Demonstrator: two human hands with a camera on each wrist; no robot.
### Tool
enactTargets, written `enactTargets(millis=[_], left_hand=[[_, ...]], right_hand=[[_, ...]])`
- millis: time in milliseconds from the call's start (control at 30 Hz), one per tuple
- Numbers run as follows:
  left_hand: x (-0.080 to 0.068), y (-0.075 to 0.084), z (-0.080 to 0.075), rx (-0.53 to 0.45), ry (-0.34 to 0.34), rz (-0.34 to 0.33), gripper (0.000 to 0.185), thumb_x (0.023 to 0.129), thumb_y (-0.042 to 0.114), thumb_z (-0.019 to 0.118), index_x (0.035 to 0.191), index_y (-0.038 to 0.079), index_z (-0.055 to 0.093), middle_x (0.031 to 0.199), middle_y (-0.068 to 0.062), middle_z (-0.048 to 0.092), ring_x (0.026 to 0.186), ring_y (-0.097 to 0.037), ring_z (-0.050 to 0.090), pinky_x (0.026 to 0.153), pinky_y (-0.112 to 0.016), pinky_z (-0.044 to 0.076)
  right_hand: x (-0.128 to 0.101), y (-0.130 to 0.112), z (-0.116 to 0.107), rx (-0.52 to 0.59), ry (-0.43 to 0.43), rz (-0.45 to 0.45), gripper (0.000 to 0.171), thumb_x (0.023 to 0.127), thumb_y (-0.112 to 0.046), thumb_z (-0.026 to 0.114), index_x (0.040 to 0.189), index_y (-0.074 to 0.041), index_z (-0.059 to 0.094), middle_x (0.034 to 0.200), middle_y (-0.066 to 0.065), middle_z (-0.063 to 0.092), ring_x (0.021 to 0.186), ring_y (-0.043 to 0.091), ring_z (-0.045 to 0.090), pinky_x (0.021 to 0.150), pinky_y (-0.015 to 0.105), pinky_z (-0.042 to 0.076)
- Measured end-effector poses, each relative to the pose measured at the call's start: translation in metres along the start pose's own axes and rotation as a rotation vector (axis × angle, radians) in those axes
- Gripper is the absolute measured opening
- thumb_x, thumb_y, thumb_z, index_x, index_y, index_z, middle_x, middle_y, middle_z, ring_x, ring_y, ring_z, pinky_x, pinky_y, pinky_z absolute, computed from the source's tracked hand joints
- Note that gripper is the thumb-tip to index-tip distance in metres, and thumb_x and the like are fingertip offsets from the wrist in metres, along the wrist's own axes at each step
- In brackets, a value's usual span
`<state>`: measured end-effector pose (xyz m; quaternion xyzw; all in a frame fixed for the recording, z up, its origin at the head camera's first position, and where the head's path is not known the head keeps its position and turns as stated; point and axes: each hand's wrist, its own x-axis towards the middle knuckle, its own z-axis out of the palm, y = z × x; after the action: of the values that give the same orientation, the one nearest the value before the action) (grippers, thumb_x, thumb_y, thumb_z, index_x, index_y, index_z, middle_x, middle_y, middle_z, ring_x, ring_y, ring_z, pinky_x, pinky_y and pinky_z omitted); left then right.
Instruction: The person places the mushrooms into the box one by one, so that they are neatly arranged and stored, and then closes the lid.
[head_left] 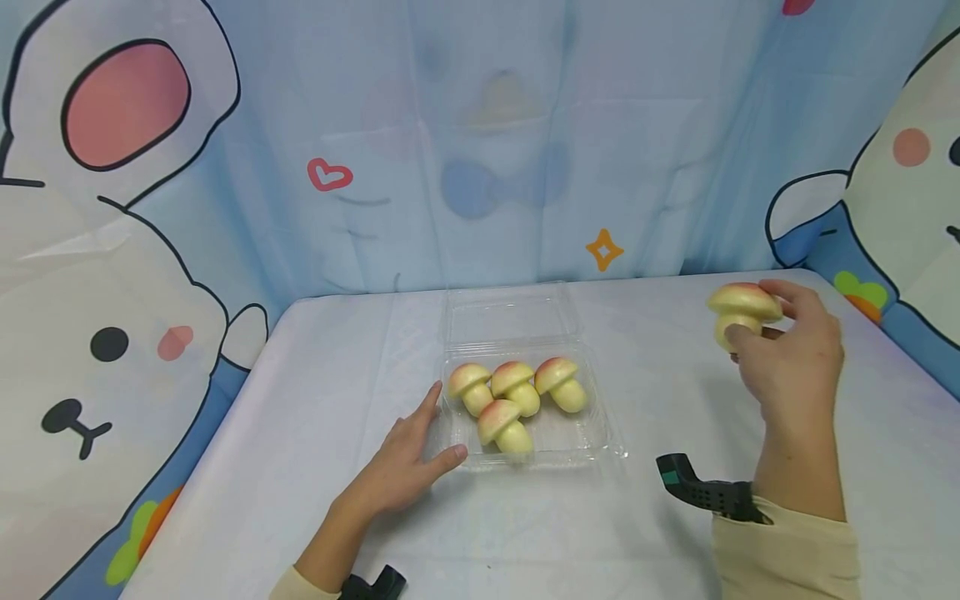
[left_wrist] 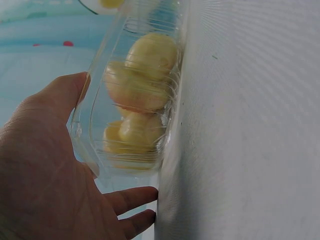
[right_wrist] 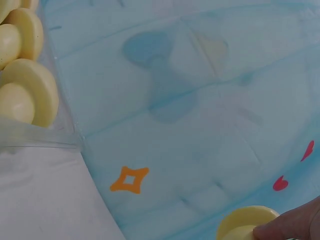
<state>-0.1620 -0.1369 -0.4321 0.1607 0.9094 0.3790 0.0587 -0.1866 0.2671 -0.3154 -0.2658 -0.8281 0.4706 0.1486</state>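
— What is the right hand [head_left: 787, 358] doing, over at the right of the head view?

— It is raised above the table [head_left: 315, 392], fingers curled around a toy mushroom [head_left: 742, 312]. The thumb presses the pale stem, and the other fingers wrap behind the pink-tinged cap. In the right wrist view only a fingertip and the mushroom's yellow edge show, in the lower right corner.

— And the left hand [head_left: 405, 467]?

— Low and left of centre, lying flat on the table. Its fingers are straight and spread, and they rest against the left front corner of the clear plastic tray [head_left: 600, 433]. The left wrist view shows the thumb against the tray's wall, with fingertips on the cloth below it.

— What is in the tray?

— Four mushrooms [head_left: 513, 396], in the middle of the frame. Three stand in a row toward the back, and one sits in front of them, nearer the left hand. The tray's clear lid [head_left: 506, 312] lies open behind, toward the backdrop [head_left: 480, 133].

— Do the four touch one another?

— The left pair in the back row seem to, though through the plastic I can't be sure.

— Anything else?

— A black wrist mount [head_left: 701, 487] shows at the cream sleeve [head_left: 787, 550], lower right. The backdrop is a blue cartoon cloth with a white bear at the left edge.
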Motion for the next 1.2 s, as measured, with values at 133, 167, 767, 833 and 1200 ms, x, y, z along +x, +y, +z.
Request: enactTargets(millis=[133, 167, 767, 833, 1200], left_hand=[[0.000, 0.000, 0.000, -0.003, -0.001, -0.002, 0.093, 0.098, 0.051, 0.063, 0.168, 0.026, 0.007, 0.165, -0.014, 0.039, 0.155, -0.027, 0.034, 0.130, -0.056, 0.007], [0.000, 0.000, 0.000, -0.004, 0.000, -0.001, 0.093, 0.098, 0.052, 0.063, 0.168, 0.026, 0.007, 0.165, -0.014, 0.039, 0.155, -0.028, 0.034, 0.130, -0.056, 0.007], [0.001, -0.003, 0.001, 0.004, 0.002, 0.000, 0.093, 0.098, 0.053, 0.062, 0.168, 0.027, 0.007, 0.164, -0.014, 0.040, 0.155, -0.027, 0.034, 0.130, -0.057, 0.007], [0.001, -0.002, 0.001, 0.003, 0.001, 0.000, 0.093, 0.098, 0.053, 0.062, 0.168, 0.028, 0.007, 0.164, -0.014, 0.040, 0.155, -0.027, 0.034, 0.130, -0.056, 0.007], [0.001, -0.001, 0.000, 0.000, -0.004, 0.003, 0.093, 0.098, 0.052, 0.062, 0.168, 0.027, 0.006, 0.167, -0.012, 0.035, 0.155, -0.027, 0.034, 0.130, -0.057, 0.006]], right_hand=[[-0.002, -0.001, 0.002, -0.013, -0.018, -0.032, 0.070, 0.103, -0.020, 0.059, 0.165, -0.025, 0.026, 0.169, 0.013, 0.021, 0.142, 0.037, 0.051, 0.104, 0.051, 0.052], [-0.002, -0.002, 0.003, -0.016, -0.021, -0.042, 0.070, 0.103, -0.019, 0.059, 0.165, -0.025, 0.026, 0.169, 0.014, 0.021, 0.142, 0.038, 0.051, 0.104, 0.052, 0.052], [-0.005, -0.001, 0.005, -0.065, -0.113, -0.254, 0.068, 0.102, -0.015, 0.062, 0.163, -0.015, 0.031, 0.166, 0.024, 0.025, 0.137, 0.050, 0.051, 0.057, 0.007, 0.049], [-0.007, -0.002, 0.006, -0.065, -0.117, -0.264, 0.068, 0.102, -0.013, 0.062, 0.163, -0.015, 0.032, 0.166, 0.024, 0.025, 0.137, 0.051, 0.050, 0.057, 0.007, 0.049], [-0.012, -0.006, 0.009, -0.115, -0.129, -0.344, 0.065, 0.102, -0.011, 0.061, 0.161, -0.009, 0.034, 0.163, 0.029, 0.028, 0.133, 0.057, 0.050, 0.095, 0.065, 0.053]])
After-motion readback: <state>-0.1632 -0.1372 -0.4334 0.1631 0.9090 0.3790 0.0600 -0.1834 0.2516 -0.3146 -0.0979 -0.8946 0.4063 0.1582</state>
